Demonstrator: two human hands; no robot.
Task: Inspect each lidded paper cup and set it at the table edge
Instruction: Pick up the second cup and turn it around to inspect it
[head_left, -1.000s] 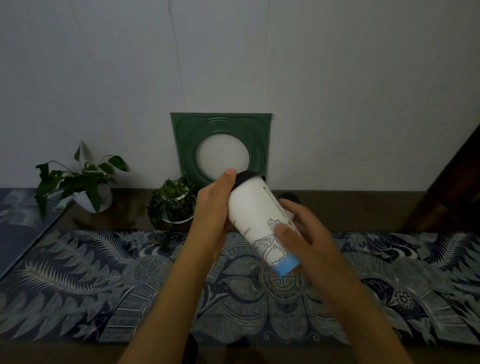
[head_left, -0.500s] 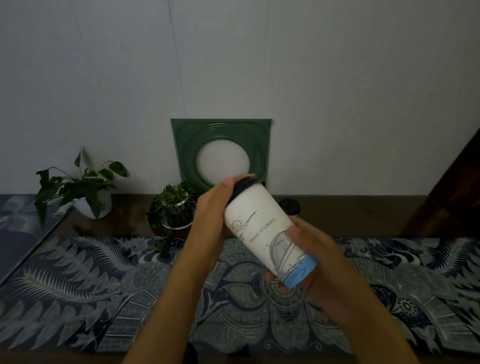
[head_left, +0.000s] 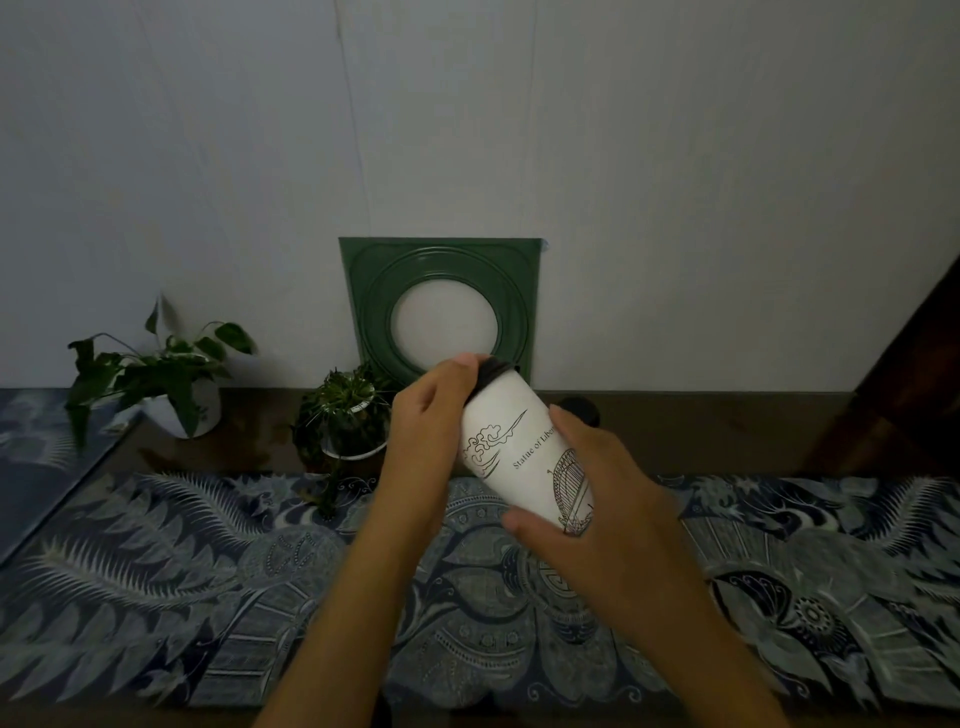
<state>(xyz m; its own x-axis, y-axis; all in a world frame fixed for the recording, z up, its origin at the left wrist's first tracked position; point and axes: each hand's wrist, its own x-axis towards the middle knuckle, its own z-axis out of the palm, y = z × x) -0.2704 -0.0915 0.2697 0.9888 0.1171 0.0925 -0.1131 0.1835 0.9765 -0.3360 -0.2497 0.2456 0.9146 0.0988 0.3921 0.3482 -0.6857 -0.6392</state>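
The person is holding a tall white paper cup with a black lid and thin line drawings up in the air, over the dark worktop with the blue patterned cloth. The cup is not touching the worktop. It is sitting right between the two hands.

The left hand is gripping the top end, with the fingers wrapping round the black lid. The right hand is gripping the bottom end, with the thumb under the cup and the fingers lying over its side. So both hands are closing on the same cup, one at each end.

The cup is leaning a lot. Its long line is running from the lid, which is up, far and to the left, down to the bottom, which is lower, nearer and to the right. The bottom is hiding behind the right hand.

To stand it at the worktop edge, the lid will probably need to be tipped back up first. The right hand is nearer the bottom, so it looks best placed for setting it down.

A second black lid is peeking out behind the right hand, near the wall.
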